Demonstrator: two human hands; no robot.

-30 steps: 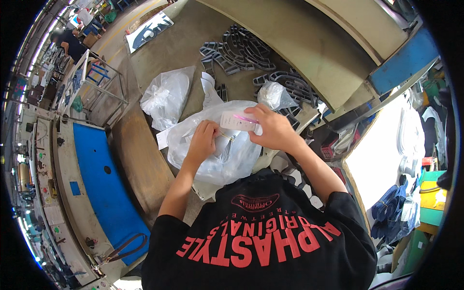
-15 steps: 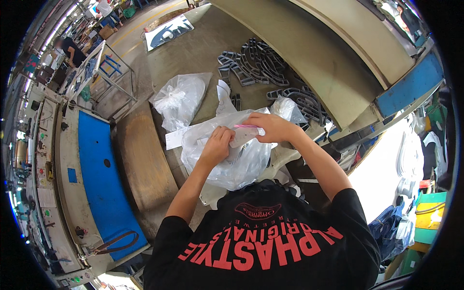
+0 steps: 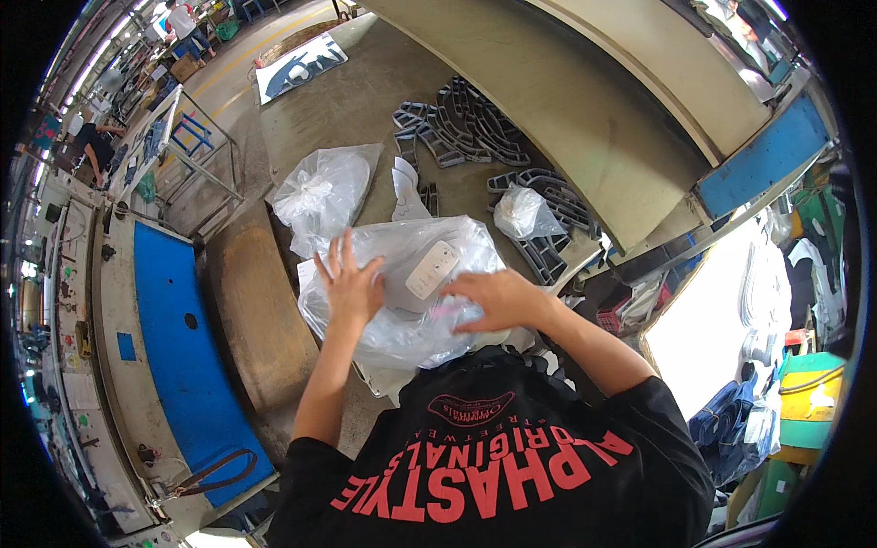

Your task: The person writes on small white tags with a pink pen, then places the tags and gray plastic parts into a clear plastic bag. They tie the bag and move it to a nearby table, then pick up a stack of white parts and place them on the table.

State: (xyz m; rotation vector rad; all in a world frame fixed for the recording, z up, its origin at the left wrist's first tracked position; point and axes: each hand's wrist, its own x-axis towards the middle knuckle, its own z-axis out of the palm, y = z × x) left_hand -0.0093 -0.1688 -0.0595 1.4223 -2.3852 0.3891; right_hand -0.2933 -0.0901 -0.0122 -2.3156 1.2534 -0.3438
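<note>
A large clear plastic bag (image 3: 402, 333) lies crumpled in front of me on the work table. My left hand (image 3: 352, 290) rests on its left part, fingers spread and stretched. On the bag, or just under its film, is a pale rounded-rectangle piece (image 3: 432, 269) with small marks or holes; I cannot tell which. Right of that piece is my right hand (image 3: 502, 300), thumb and fingers apart and pointing left over the bag. A blurred pink patch (image 3: 442, 310) shows near its fingertips. Both hands look free of any held thing.
Behind the large bag are a second clear bag (image 3: 320, 196), white curved sheets (image 3: 407, 196) and a small bundled bag (image 3: 521, 215). Dark metal cutting dies (image 3: 461, 119) lie farther back, below a broad overhanging press beam (image 3: 585, 128). A blue-panelled machine (image 3: 174, 320) stands left.
My hands have parted from the white sheet and pink strip they were pinching. The left moved left and spread out; the right came lower. The pale rounded piece now shows on the bag.
</note>
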